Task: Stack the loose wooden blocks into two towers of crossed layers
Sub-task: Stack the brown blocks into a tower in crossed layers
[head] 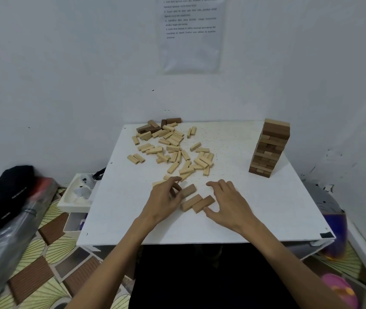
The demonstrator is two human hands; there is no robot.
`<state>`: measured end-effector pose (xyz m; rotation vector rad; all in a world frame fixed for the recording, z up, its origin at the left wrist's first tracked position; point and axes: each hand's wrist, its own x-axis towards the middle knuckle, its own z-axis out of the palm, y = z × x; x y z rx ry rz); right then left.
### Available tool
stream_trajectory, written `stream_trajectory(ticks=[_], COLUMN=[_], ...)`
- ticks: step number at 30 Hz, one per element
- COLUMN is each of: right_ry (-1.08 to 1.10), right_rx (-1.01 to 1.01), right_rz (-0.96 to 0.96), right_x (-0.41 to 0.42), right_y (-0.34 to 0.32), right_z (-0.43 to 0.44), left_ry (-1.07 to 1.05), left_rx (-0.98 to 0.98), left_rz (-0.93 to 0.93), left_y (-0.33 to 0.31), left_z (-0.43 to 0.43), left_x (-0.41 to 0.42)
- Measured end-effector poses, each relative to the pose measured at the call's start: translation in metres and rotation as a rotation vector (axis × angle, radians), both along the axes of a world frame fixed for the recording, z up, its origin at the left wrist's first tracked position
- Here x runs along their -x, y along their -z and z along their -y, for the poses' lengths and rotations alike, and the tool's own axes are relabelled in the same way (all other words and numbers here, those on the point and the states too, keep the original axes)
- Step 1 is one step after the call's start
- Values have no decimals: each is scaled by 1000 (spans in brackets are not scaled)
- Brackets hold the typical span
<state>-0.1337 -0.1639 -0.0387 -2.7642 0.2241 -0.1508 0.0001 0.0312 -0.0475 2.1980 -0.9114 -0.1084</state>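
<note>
Left hand pinches a block to close it against the pair | right hand spread open, thumb steadying pair's end | likely second tower's base | finished tower well apart

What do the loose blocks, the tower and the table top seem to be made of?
The loose blocks look like pale, matte, bare wood. The tower looks darker brown wood. The table top seems white painted or laminated board, speckled.
</note>
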Motion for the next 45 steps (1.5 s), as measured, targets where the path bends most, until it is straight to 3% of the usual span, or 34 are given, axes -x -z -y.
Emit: stream_trajectory(ticks=[3,9,16,21,24,31,37,45], right_ry=[33,73,-105,-75,-94,-173,-165,-165], right_rx=[-110,-213,-157,-201,-195,-240,-218,-210], right_rz=[-40,-12,-184,-91,-61,-182,-111,-81], right_x=[0,-1,-6,-13,-12,-17,-20,-19], right_y=[-1,3,1,9,12,5,11,16], right_z=[-2,-1,11,11,11,23,21,19], left_ry=[71,256,357,263,221,393,302,260], left_rx=[-26,-259,-399,-352,-276,-336,-331,-219], left_rz=[13,37,-34,61,-12,-220,-23,7], left_y=[4,-8,-6,-4,1,-7,-2,14], left_z=[-5,-19,-13,0,2,-6,0,-4], left_x=[1,-2,-10,-6,-4,-23,-22,-20])
